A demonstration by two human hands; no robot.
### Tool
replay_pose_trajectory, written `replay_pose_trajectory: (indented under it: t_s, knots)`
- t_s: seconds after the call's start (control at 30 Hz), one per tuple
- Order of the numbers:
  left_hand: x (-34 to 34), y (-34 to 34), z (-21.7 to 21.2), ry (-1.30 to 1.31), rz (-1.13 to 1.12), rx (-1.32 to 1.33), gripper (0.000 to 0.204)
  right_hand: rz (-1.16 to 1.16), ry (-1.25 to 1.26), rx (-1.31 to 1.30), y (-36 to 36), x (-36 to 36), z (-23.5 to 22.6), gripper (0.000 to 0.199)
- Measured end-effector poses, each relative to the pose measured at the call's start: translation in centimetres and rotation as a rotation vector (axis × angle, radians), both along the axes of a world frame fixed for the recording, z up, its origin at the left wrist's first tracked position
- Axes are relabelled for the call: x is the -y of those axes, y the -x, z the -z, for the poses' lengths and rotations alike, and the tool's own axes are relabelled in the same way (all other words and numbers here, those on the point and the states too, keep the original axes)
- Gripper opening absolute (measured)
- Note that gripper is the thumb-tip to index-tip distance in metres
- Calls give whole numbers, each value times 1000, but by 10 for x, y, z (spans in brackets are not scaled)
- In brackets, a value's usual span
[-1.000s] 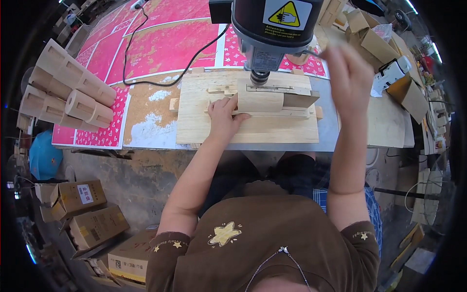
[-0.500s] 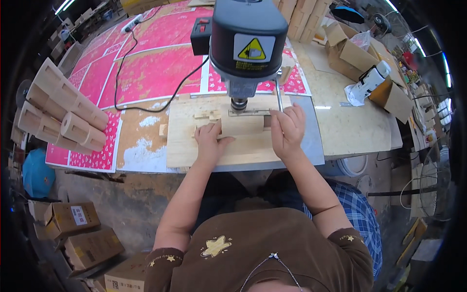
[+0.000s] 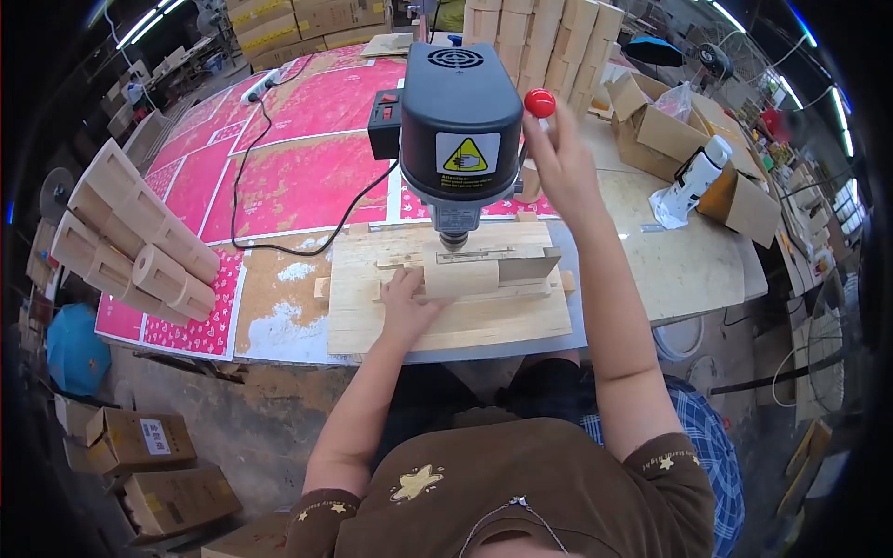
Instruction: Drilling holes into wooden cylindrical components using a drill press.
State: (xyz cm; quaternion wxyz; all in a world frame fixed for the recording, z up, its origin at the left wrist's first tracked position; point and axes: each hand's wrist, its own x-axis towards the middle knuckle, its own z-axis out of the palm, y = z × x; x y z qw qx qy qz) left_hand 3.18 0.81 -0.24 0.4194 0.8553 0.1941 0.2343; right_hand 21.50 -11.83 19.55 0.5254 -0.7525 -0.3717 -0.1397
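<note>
A pale wooden cylinder (image 3: 462, 280) lies sideways in a wooden jig on a flat board (image 3: 446, 333), under the chuck (image 3: 454, 239) of a dark drill press (image 3: 462, 116). My left hand (image 3: 406, 303) grips the cylinder's left end, thumb along its near side. A flat metal strip (image 3: 476, 255) lies along the cylinder's far top edge. To its right, a grey metal block (image 3: 528, 266) sits in the jig. My right hand (image 3: 566, 172) is raised beside the press, fingers stretched up against the red ball knob (image 3: 539, 102) of its lever.
Slotted wooden cylinders (image 3: 139, 237) are stacked at the left, and more wooden pieces (image 3: 544, 46) stand behind the press. A black cord (image 3: 236, 191) crosses the pink-covered table to a power strip (image 3: 261, 86). An open carton (image 3: 651, 130) and a white bottle (image 3: 696, 181) stand at the right.
My right hand has gone from the cylinder's right end up to the red knob. The grey metal block now shows where that hand was. My left hand stays on the cylinder; the view has shifted.
</note>
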Motion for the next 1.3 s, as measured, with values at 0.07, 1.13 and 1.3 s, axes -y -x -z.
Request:
replay_pose_trajectory:
  t_s: [0.07, 1.13, 1.3]
  knots:
    - [-4, -2, 7, 63, 0, 70, 43, -77, 231, 68, 2, 27, 34, 47]
    - [0, 58, -54, 856, -204, -127, 42, -202, 613, 223, 72, 85, 120, 29]
    - [15, 44, -38, 747, -103, -92, 43, -174, 603, 252, 69, 79, 125, 30]
